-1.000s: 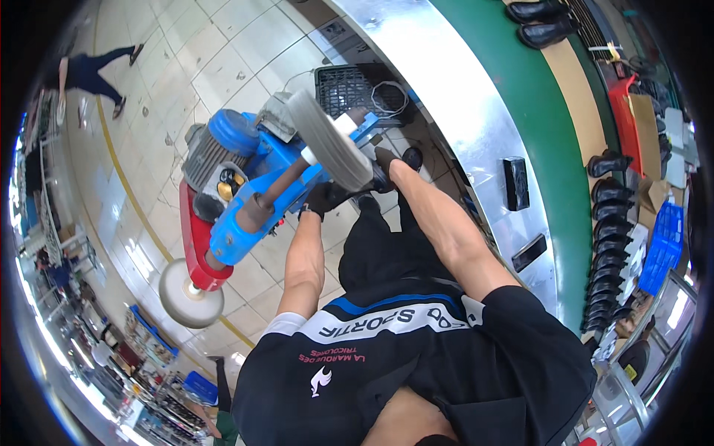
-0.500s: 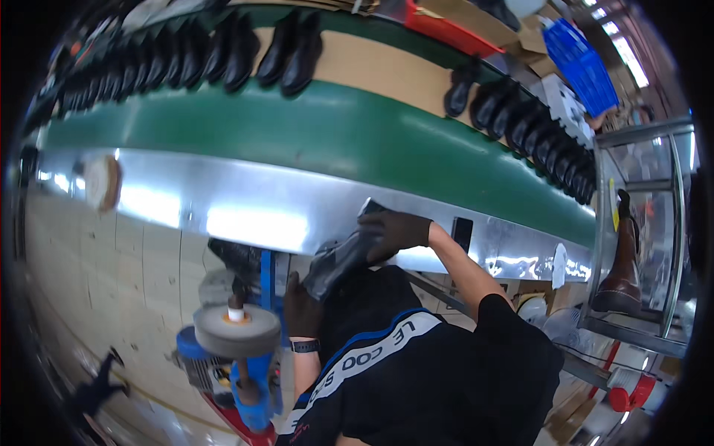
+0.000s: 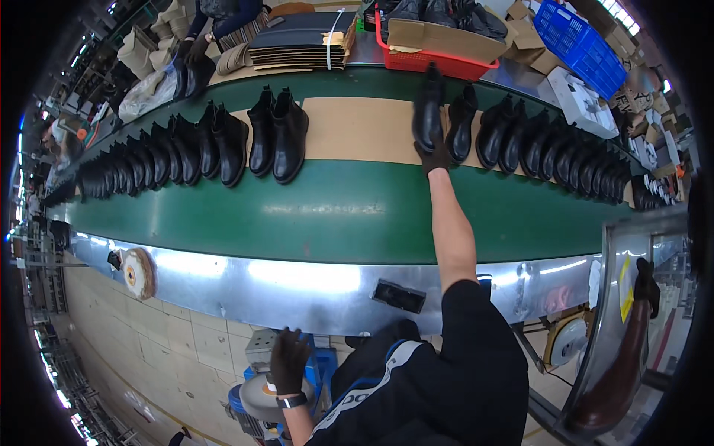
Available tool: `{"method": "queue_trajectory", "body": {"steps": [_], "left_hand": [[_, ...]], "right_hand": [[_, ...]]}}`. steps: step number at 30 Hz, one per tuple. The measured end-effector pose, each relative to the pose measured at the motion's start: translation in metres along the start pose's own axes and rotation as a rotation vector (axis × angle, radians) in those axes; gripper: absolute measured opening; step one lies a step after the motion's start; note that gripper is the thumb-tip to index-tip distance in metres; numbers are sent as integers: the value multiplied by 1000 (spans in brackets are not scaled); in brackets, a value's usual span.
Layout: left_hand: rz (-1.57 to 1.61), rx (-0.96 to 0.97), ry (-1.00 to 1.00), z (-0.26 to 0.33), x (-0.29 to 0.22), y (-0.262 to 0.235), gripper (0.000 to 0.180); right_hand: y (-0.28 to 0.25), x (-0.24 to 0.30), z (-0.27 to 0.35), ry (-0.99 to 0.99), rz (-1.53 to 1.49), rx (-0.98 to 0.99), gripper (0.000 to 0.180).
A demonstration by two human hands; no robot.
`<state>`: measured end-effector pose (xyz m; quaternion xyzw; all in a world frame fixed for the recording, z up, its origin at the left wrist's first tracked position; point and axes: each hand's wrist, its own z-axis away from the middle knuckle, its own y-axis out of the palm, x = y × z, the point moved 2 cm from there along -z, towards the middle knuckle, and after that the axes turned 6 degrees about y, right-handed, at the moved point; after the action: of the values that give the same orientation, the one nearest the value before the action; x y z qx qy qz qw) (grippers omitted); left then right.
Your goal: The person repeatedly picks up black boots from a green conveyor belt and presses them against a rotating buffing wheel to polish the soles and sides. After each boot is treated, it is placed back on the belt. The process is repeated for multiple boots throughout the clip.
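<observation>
My right hand [image 3: 434, 157], in a dark glove, reaches far across the green bench and is closed on the toe of a black ankle boot [image 3: 428, 111]. The boot's shaft points away from me, and it stands beside another black boot [image 3: 462, 123] at the near end of the right-hand row. My left hand [image 3: 290, 363], also gloved, is raised low in the view with its fingers apart and nothing in them. Just under it is the grey wheel [image 3: 277, 400] of a blue polishing machine; whether they touch cannot be told.
Black boots [image 3: 216, 141] line the left on brown board [image 3: 357, 126]. A flat black block [image 3: 399, 296] lies on the metal ledge [image 3: 297, 286], a white buffing wheel [image 3: 138, 273] at its left. Right stands a metal rack [image 3: 610, 297] with a brown boot [image 3: 617, 379]. Across the bench a co-worker's hands [image 3: 197, 50] hold black boots.
My right hand has carried the boot from in front of my body out to the row across the bench. My left hand has come off the boot and opened. The view has tilted up.
</observation>
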<state>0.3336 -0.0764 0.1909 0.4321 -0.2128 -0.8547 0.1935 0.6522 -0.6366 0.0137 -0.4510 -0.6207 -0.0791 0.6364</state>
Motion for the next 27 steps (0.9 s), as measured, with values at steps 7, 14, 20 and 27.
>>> {"method": "queue_trajectory", "body": {"steps": [7, 14, 20, 27], "left_hand": [[116, -286, -158, 29, 96, -79, 39], [223, -575, -193, 42, 83, -36, 51], [144, -763, -55, 76, 80, -4, 50], [-164, -430, 202, 1, 61, 18, 43]], "right_hand": [[81, -61, 26, 903, -620, -391, 74], [270, 161, 104, 353, -259, 511, 118], [327, 251, 121, 551, 364, 569, 128], [206, 219, 181, 378, -680, 797, 83]]}}
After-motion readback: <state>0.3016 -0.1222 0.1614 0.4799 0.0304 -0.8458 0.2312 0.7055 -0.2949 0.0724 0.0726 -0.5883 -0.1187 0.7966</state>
